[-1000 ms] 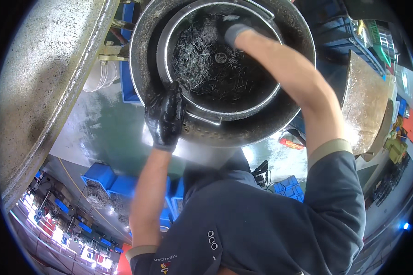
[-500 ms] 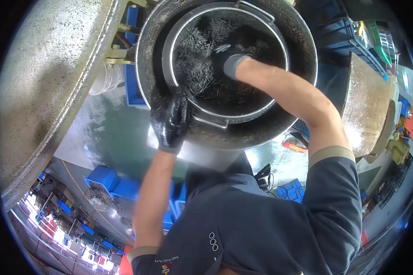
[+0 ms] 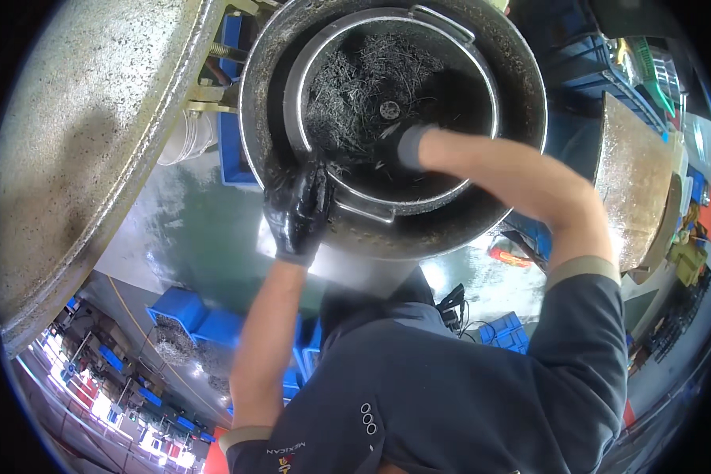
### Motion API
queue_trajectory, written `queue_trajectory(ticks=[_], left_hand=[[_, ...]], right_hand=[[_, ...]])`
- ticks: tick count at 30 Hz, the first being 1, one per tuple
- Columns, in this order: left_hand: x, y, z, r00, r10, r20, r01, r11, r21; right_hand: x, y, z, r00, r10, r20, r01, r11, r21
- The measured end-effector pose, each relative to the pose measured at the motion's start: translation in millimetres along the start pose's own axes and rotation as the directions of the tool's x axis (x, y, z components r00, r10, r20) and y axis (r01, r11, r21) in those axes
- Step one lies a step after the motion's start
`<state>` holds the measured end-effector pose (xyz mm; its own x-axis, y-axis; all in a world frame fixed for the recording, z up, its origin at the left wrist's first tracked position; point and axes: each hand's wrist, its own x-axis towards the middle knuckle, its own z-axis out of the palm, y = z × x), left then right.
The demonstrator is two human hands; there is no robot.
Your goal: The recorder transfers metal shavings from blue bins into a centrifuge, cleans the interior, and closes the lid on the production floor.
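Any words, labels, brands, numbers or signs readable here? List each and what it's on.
Dark grey shirt: short line of pale lettering by a small coloured emblem; wording not copied.
Same shirt: three pale rings in a row; can't tell if they're characters.
Inner metal pot, gloved left hand, gloved right hand: none visible.
Background: too small or blurred to read.

The left hand (image 3: 296, 212) wore glossy black, the right hand (image 3: 390, 148) black with a grey cuff (image 3: 412, 148). I saw dark grey shavings (image 3: 340, 99) with silvery glints, a pot (image 3: 295, 110) rimmed in bright silver, and a drum (image 3: 523, 103) mottled brown. The shirt (image 3: 442, 379) was charcoal, three white rings (image 3: 367, 419) on it; the bins (image 3: 220, 325) blue, the floor (image 3: 201, 225) patchy green and pale grey.
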<state>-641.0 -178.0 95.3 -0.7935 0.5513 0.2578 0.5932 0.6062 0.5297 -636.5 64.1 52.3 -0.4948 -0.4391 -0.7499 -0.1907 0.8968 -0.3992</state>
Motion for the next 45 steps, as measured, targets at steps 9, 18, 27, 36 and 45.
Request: queue_trajectory(ticks=[9, 18, 27, 36, 45], left_hand=[[1.9, 3.6, -7.8, 0.999, 0.011, 0.051, -0.013, 0.999, 0.04], [7.7, 10.5, -5.7, 1.0, 0.022, -0.001, -0.022, 1.0, -0.015], [8.6, 11.6, -8.0, 0.999, 0.018, 0.037, -0.019, 0.999, 0.029], [14.8, 19.5, -7.2, 0.998, 0.05, 0.027, -0.05, 0.998, -0.023], [7.1, 11.3, -10.5, 0.997, 0.044, 0.07, -0.048, 0.998, 0.052]], right_hand=[[-40.2, 64.8, 10.5, 0.923, 0.303, 0.237, -0.237, 0.933, -0.272], [-6.7, 79.5, -54.7, 0.775, 0.426, -0.466, -0.446, 0.892, 0.074], [-37.8, 65.4, -50.9, 0.984, 0.158, -0.078, -0.176, 0.909, -0.378], [-32.4, 101.0, 5.8, 0.87, 0.405, -0.281, -0.493, 0.701, -0.516], [-28.4, 75.3, 12.1, 0.906, 0.327, -0.269, -0.4, 0.871, -0.286]])
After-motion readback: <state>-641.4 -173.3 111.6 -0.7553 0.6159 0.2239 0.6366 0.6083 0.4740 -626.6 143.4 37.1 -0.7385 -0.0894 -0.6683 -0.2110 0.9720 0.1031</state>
